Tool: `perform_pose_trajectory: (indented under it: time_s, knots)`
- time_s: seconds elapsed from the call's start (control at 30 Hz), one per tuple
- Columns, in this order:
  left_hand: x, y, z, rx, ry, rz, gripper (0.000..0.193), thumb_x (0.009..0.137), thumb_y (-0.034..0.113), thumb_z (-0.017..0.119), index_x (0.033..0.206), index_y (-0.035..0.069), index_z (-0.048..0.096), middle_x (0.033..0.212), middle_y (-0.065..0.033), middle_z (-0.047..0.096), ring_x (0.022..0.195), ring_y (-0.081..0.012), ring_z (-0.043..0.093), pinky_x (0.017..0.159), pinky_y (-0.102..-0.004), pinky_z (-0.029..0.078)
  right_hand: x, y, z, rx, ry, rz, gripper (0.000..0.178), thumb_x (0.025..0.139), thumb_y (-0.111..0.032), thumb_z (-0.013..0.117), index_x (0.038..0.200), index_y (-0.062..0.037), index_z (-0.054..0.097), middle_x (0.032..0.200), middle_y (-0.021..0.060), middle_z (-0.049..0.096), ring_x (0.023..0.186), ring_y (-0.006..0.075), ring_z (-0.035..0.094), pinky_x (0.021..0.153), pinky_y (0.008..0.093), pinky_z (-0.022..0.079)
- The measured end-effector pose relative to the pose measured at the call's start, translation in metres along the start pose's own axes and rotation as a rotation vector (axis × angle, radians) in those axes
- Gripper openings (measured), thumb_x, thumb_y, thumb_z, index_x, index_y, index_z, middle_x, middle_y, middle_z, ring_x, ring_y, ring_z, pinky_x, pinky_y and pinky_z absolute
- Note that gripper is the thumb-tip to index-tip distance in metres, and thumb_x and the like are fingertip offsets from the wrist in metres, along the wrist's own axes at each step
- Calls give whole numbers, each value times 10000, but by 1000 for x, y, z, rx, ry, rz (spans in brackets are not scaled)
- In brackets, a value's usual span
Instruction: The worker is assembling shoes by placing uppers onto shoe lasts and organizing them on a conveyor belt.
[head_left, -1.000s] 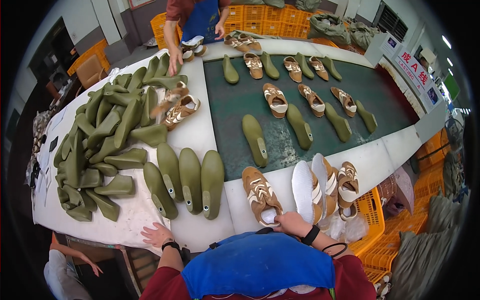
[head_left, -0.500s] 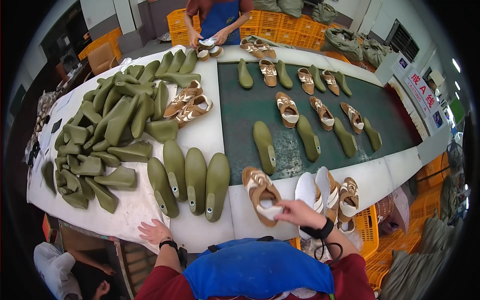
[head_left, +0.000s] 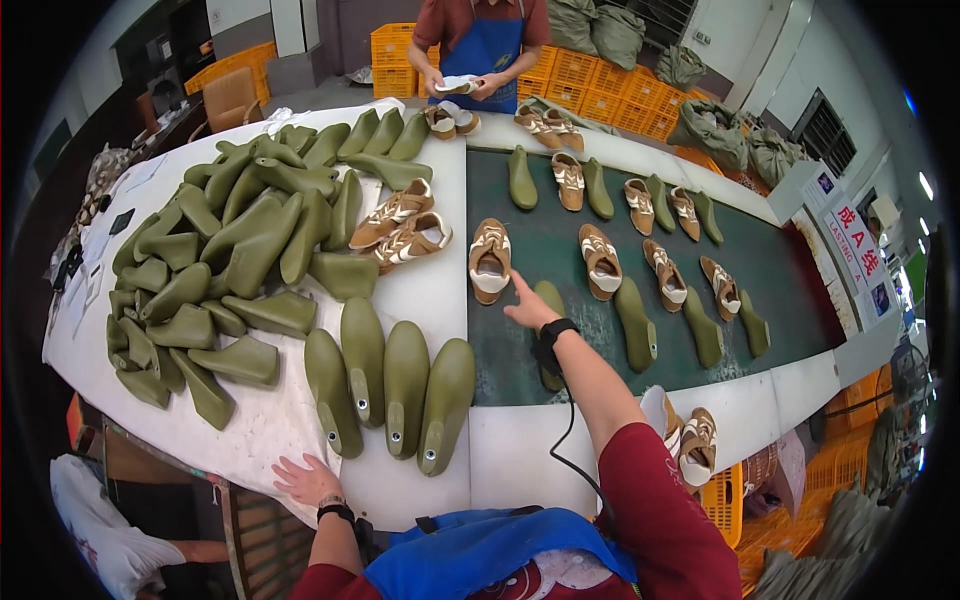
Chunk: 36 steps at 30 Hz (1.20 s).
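On the dark green conveyor belt (head_left: 510,340), a brown and white sneaker (head_left: 490,262) stands at the left edge. My right hand (head_left: 530,303) is just beside its heel, index finger stretched out, holding nothing. Below my right wrist, a green shoe last (head_left: 550,370) is partly covered by the arm. My left hand (head_left: 308,482) lies flat with fingers spread on the white cloth at the near table edge. Several green lasts (head_left: 404,385) lie side by side between that hand and the belt. More sneakers (head_left: 600,262) and lasts alternate in rows along the belt.
A big pile of green lasts (head_left: 240,235) covers the left table, beside a pair of sneakers (head_left: 410,243). More sneakers (head_left: 698,447) sit at the near right edge, above an orange crate (head_left: 722,505). Across the table, a person (head_left: 485,45) handles a white-soled item; another sits at lower left.
My right hand has carried the sneaker from the near white edge forward onto the belt and let go of it. My left hand stays flat. The view has shifted slightly.
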<state>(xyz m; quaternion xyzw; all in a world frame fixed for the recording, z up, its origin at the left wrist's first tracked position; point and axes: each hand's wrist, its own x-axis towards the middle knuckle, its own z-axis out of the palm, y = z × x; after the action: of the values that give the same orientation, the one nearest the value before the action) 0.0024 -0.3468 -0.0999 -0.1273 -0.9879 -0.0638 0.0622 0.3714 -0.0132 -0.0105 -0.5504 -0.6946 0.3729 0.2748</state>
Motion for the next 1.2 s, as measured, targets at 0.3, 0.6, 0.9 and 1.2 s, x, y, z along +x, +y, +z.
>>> perform_pose_trajectory:
  time_s: [0.3, 0.6, 0.9, 1.2]
  knots:
    - [3, 4, -3, -7, -23, 14, 555, 896, 428, 389, 1360, 128, 332, 1448, -71, 248, 1303, -380, 229, 999, -481, 314, -61, 45, -38, -739, -151, 424, 728, 757, -343, 626, 1349, -65, 307, 1012, 218, 604, 939, 345, 591, 810, 422, 474]
    - [1, 2, -12, -20, -54, 42, 565, 901, 442, 359, 1364, 121, 324, 1447, -76, 253, 1304, -396, 211, 1019, -493, 287, -64, 40, -11, -734, -59, 190, 565, 760, -306, 629, 1205, -16, 435, 875, 199, 639, 836, 352, 620, 736, 429, 500]
    - [5, 1, -18, 57, -176, 73, 607, 901, 483, 298, 1387, 120, 271, 1463, -85, 213, 1323, -405, 154, 1026, -534, 239, -101, 30, -49, -419, -93, 83, 693, 751, -358, 628, 1329, -93, 352, 1028, 206, 607, 960, 364, 572, 811, 431, 463]
    - [26, -5, 11, 199, -191, 200, 631, 914, 461, 256, 1363, 17, 258, 1444, -104, 263, 1363, -277, 137, 1072, -505, 71, -332, 38, -187, -572, 204, 470, 279, 750, -250, 605, 923, -36, 651, 836, 186, 639, 786, 341, 613, 715, 415, 487]
